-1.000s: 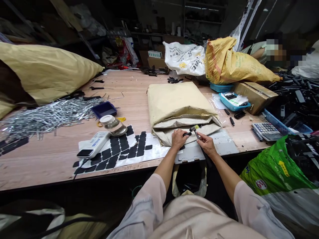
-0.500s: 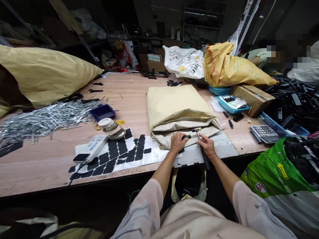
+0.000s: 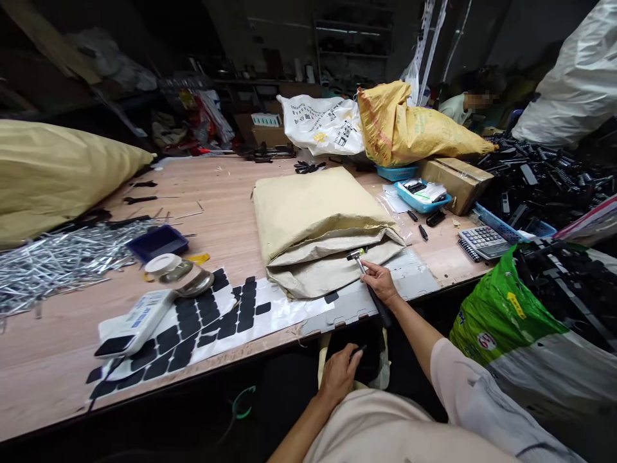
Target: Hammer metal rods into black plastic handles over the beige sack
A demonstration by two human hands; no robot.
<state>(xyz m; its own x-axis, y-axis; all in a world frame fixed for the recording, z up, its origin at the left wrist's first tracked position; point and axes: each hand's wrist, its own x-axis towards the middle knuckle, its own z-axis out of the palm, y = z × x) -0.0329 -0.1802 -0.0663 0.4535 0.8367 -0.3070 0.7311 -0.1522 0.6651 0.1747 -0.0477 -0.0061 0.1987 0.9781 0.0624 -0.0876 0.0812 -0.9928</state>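
Note:
My right hand [image 3: 380, 281] grips a small hammer [image 3: 365, 275] by its black handle, the metal head resting against the open end of a flat tan paper sack [image 3: 313, 222] on the wooden table [image 3: 231, 218]. My left hand [image 3: 339, 374] is below the table edge, over a bag [image 3: 380, 370] hanging there, fingers closed on a small black part [image 3: 359, 350]. A white sheet with black adhesive pads [image 3: 216, 315] lies left of the sack.
A pile of metal pins [image 3: 62, 257], a blue tray [image 3: 157, 242], a tape roll [image 3: 173, 267] and a white handheld device [image 3: 132, 321] sit left. Calculator [image 3: 484, 238], blue baskets [image 3: 419, 196], a cardboard box [image 3: 456, 180], sacks [image 3: 409, 128] and black parts [image 3: 540, 186] crowd the right. Another person sits far back.
My left hand left the sack on the table and dropped below the table edge with the small black part. The right hand stays on the hammer. The view shifted right.

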